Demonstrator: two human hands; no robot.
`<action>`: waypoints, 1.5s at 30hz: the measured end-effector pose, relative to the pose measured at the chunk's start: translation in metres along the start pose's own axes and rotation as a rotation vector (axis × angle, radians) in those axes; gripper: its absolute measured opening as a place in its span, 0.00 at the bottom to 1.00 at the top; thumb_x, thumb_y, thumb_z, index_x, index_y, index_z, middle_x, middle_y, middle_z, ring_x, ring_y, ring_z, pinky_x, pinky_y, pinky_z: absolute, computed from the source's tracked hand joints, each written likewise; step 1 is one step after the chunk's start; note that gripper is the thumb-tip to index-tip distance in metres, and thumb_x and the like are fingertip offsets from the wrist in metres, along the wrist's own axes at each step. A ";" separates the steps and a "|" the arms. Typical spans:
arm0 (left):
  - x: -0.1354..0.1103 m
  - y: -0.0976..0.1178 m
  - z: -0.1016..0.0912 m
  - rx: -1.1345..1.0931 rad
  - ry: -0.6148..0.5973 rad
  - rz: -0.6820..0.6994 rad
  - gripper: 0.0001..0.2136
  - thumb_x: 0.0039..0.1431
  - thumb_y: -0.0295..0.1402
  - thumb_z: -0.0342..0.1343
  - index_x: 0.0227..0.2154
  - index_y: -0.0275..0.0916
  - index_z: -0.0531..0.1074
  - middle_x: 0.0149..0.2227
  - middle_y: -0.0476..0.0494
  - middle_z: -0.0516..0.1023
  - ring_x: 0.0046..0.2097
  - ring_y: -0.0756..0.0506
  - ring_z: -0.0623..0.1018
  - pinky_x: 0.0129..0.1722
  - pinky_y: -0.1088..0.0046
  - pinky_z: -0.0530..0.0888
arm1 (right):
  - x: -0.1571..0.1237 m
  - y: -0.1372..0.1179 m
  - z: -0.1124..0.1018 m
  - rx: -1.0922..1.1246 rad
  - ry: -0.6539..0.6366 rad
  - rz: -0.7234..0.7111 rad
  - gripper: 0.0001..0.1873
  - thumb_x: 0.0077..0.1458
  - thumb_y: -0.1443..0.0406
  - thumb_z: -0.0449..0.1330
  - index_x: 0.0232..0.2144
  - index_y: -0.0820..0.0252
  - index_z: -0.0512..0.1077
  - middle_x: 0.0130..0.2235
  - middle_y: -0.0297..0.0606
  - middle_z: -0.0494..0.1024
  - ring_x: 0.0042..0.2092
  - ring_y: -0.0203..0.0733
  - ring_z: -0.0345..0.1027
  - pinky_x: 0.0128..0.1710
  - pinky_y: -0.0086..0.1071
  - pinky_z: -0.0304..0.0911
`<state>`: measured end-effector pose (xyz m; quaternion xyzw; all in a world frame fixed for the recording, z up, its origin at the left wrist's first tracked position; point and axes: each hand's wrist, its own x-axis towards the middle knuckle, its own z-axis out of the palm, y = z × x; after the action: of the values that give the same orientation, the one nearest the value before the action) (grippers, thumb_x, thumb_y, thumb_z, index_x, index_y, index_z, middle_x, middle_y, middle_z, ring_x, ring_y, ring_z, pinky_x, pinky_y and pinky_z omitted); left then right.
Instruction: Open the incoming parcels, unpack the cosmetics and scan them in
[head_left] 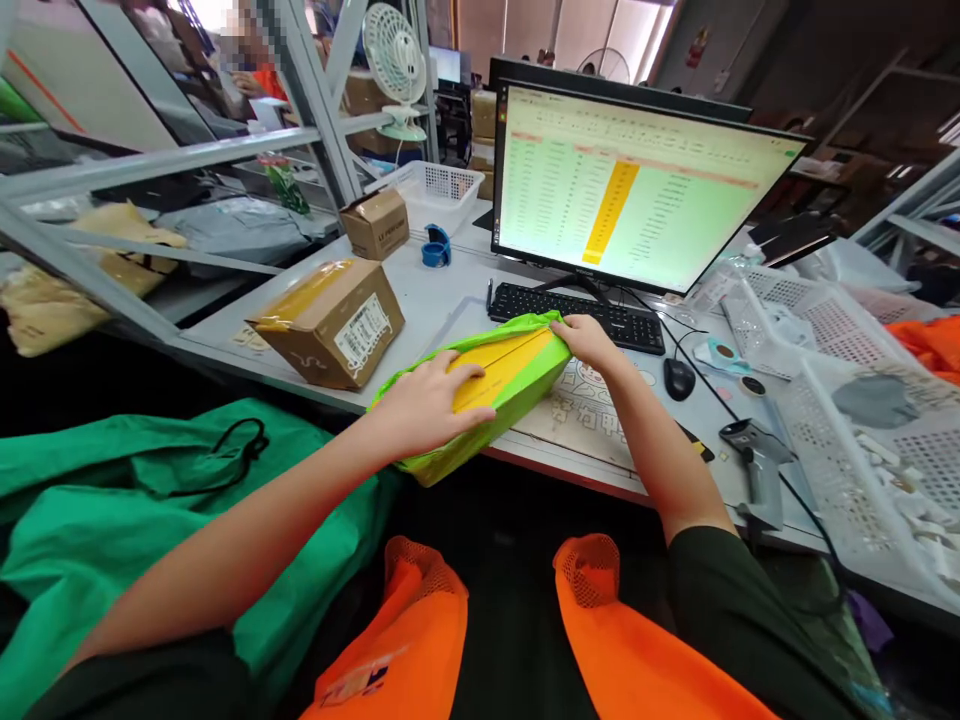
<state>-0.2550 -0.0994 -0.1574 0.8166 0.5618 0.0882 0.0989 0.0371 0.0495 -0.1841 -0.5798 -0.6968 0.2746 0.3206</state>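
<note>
At the desk's front edge is a yellow box (495, 365) partly wrapped in a bright green plastic bag (517, 402), tilted. My left hand (435, 400) lies across the box's near left side, fingers spread over its yellow top and the bag's rim. At the far right corner, my right hand (585, 338) pinches the green bag's edge between thumb and fingers. The bag's underside and the rest of the box are hidden. Left of them a taped brown carton (330, 325) with a white label stands on the desk.
Behind are a keyboard (592, 315) and a monitor (630, 190). To the right lie a mouse (679, 379), a barcode scanner (757, 465) and white baskets (847, 470). A large green sack (187, 480) is at the lower left. A small carton (377, 223) and blue tape dispenser (436, 247) sit farther back.
</note>
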 end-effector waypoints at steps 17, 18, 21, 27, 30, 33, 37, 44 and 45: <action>0.023 0.007 -0.011 0.298 -0.181 -0.057 0.50 0.61 0.57 0.59 0.77 0.34 0.50 0.70 0.21 0.63 0.68 0.21 0.68 0.66 0.45 0.68 | -0.039 0.034 -0.012 0.184 -0.239 0.099 0.30 0.59 0.38 0.65 0.29 0.60 0.77 0.29 0.42 0.79 0.31 0.43 0.71 0.35 0.35 0.66; 0.023 0.008 -0.010 0.298 -0.178 -0.063 0.50 0.61 0.58 0.58 0.78 0.34 0.49 0.71 0.21 0.62 0.69 0.21 0.67 0.66 0.44 0.67 | -0.041 0.034 -0.014 0.183 -0.240 0.046 0.30 0.59 0.39 0.65 0.28 0.60 0.77 0.29 0.41 0.79 0.32 0.44 0.71 0.36 0.35 0.67; 0.024 0.001 -0.008 0.277 -0.166 -0.054 0.49 0.63 0.61 0.55 0.78 0.36 0.50 0.70 0.23 0.64 0.69 0.21 0.66 0.67 0.43 0.66 | -0.051 0.042 -0.008 0.366 -0.241 -0.078 0.31 0.56 0.36 0.64 0.29 0.59 0.77 0.32 0.40 0.80 0.37 0.45 0.73 0.40 0.37 0.70; 0.028 -0.020 -0.009 0.261 -0.165 0.037 0.47 0.64 0.59 0.54 0.77 0.36 0.53 0.69 0.25 0.65 0.68 0.21 0.68 0.67 0.43 0.67 | -0.060 0.078 0.020 0.458 -0.283 -0.022 0.29 0.53 0.38 0.65 0.33 0.58 0.77 0.32 0.38 0.80 0.39 0.47 0.74 0.44 0.40 0.71; 0.028 -0.024 -0.009 0.276 -0.167 0.074 0.45 0.65 0.57 0.54 0.77 0.36 0.52 0.71 0.25 0.63 0.69 0.22 0.67 0.68 0.43 0.66 | -0.055 0.083 0.019 0.420 -0.279 -0.002 0.22 0.53 0.45 0.67 0.31 0.59 0.77 0.31 0.37 0.79 0.37 0.48 0.73 0.44 0.41 0.70; 0.027 -0.024 -0.008 0.286 -0.160 0.104 0.44 0.66 0.55 0.54 0.77 0.35 0.52 0.72 0.24 0.63 0.70 0.22 0.67 0.68 0.43 0.65 | -0.049 0.070 0.003 0.433 -0.275 -0.011 0.19 0.51 0.53 0.68 0.40 0.58 0.78 0.41 0.40 0.82 0.44 0.50 0.75 0.49 0.43 0.72; 0.023 -0.023 -0.007 0.277 -0.143 0.135 0.44 0.66 0.54 0.53 0.77 0.34 0.52 0.72 0.22 0.61 0.70 0.22 0.66 0.68 0.42 0.65 | -0.044 0.026 -0.018 0.260 -0.200 -0.180 0.37 0.53 0.55 0.70 0.64 0.53 0.71 0.63 0.44 0.76 0.60 0.55 0.72 0.61 0.47 0.67; 0.006 -0.026 -0.001 0.275 -0.105 0.211 0.41 0.67 0.52 0.53 0.75 0.33 0.54 0.74 0.19 0.59 0.72 0.21 0.65 0.68 0.40 0.65 | -0.017 -0.019 -0.014 -0.106 -0.112 -0.209 0.10 0.61 0.60 0.63 0.30 0.59 0.78 0.35 0.37 0.81 0.42 0.45 0.72 0.46 0.35 0.62; 0.004 -0.025 0.000 0.272 -0.096 0.220 0.41 0.67 0.52 0.54 0.75 0.33 0.54 0.74 0.19 0.58 0.73 0.21 0.63 0.68 0.40 0.65 | -0.012 -0.018 -0.012 -0.057 -0.131 -0.174 0.11 0.60 0.59 0.63 0.29 0.59 0.77 0.32 0.36 0.79 0.39 0.43 0.70 0.43 0.34 0.61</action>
<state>-0.2764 -0.0869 -0.1640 0.8823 0.4704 -0.0173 0.0038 0.0367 0.0349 -0.1647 -0.5067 -0.7716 0.2633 0.2804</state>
